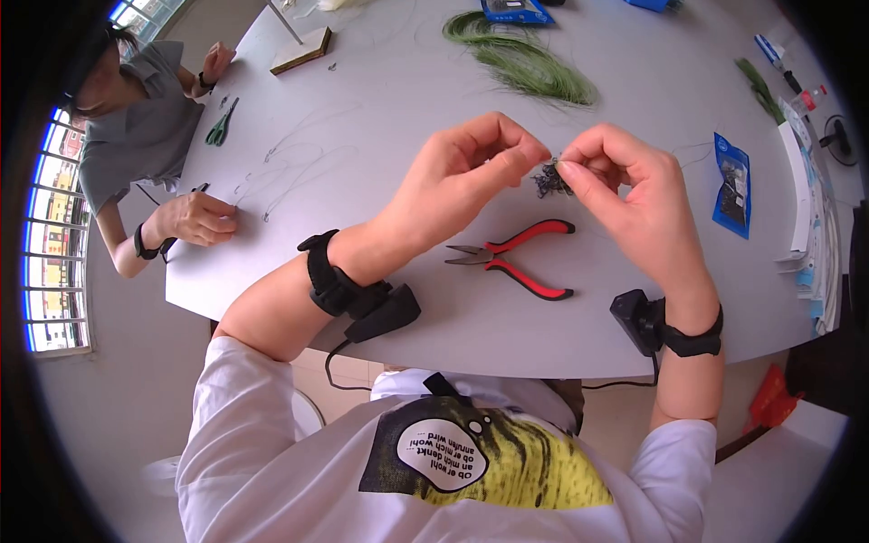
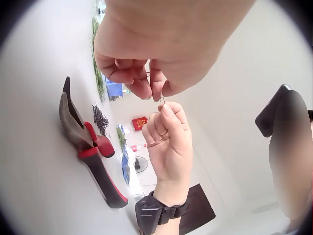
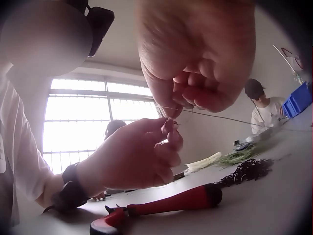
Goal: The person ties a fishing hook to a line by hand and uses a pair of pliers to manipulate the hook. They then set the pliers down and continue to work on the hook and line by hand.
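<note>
Over the table, my left hand (image 1: 466,172) and my right hand (image 1: 625,176) meet fingertip to fingertip. The right thumb and index finger pinch a thin line (image 3: 220,117), which trails off to the side in the right wrist view. Between both sets of fingertips shows a small thin loop (image 2: 162,100), pinched by the left hand too; I cannot tell whether it is line or wire. Beneath the right fingers lies a pile of small dark hook-like pieces (image 3: 247,171). Red-handled long-nose pliers (image 1: 511,258) lie below the hands, jaws spread a little.
A bundle of green strands (image 1: 525,63) lies at the back. To the right is a blue packet (image 1: 731,185) of dark pieces. On the left, another person (image 1: 145,136) sits near green scissors (image 1: 222,122) and loose lines. A wooden block (image 1: 301,52) with a rod stands behind.
</note>
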Available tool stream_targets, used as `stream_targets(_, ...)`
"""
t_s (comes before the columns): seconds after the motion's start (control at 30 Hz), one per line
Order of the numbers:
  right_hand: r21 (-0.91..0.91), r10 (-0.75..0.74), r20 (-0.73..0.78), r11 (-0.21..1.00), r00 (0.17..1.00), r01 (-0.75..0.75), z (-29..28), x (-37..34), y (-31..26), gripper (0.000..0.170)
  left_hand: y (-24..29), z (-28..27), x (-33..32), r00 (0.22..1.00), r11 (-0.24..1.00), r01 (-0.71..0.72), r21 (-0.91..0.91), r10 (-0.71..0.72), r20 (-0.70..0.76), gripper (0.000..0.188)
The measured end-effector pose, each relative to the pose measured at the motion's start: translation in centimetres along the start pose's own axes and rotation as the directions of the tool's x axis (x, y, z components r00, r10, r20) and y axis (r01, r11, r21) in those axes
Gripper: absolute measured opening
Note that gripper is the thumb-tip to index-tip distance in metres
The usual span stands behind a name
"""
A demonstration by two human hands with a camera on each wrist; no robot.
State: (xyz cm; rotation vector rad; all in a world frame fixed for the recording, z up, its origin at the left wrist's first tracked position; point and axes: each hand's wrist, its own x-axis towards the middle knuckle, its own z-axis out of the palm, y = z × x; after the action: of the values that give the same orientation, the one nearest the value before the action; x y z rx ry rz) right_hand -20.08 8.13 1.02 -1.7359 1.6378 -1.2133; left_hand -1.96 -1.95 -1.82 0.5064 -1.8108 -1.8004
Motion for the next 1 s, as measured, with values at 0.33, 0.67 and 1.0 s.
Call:
stream_targets(0.33,-0.014,-0.027,0.007,1.000,1.000,0.027,0.3,0.1,0.3,0.006,0.3,0.2,0.0,1.000,0.981,0.021,0.190,-0.020,-0.009,0.018)
stream_targets(0.67,0.113,0.054,0.016,0.992,0.998,-0.055,0.6,0.0,0.1,0.008,-0.2,0.0,0.1,0.999,0.987,-0.004,0.160,0.010,-0.037,0.015)
stream_targets(1.0,-0.238,0.178,0.151,0.961,0.972,-0.139,-4.6,-0.3,-0.2,0.013,0.0,-0.1,0.1,0.999,0.994,0.037,0.104,-0.033,-0.037,0.016)
